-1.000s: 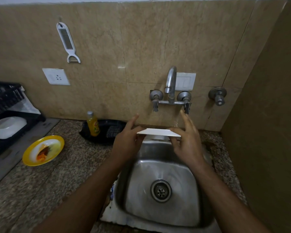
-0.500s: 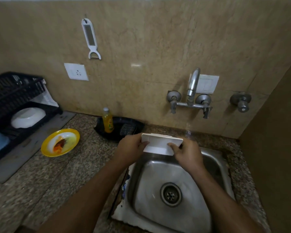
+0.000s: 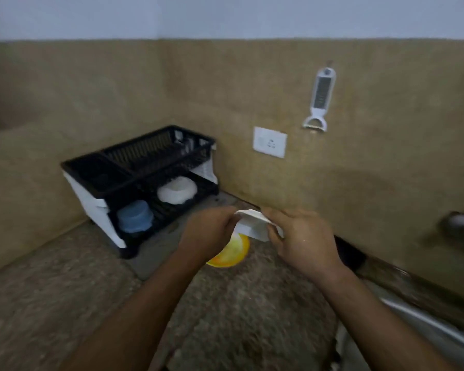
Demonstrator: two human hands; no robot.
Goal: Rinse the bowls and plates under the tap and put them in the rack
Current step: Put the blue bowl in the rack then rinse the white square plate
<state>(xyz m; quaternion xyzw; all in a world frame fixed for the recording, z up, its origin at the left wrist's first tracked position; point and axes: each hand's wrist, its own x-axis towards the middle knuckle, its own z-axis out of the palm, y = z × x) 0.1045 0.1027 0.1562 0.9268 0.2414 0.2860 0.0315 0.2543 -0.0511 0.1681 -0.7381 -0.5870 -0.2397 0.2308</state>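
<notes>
Two hands hold one white square plate (image 3: 253, 226) in the air over the speckled counter (image 3: 65, 303): left hand (image 3: 208, 231) curled round its left edge, right hand (image 3: 303, 236) gripping its right edge. Plate tilted, blurred. Below it, a yellow plate (image 3: 232, 253) on the counter, partly hidden. Sink rim (image 3: 426, 319) near right. Farther left, a black two-tier rack (image 3: 145, 167); lower tier holds a blue cup (image 3: 134, 216) and a white bowl (image 3: 177, 190). On the far wall, a socket (image 3: 270, 142) and a hanging white peeler (image 3: 319, 100). No writing legible anywhere.
</notes>
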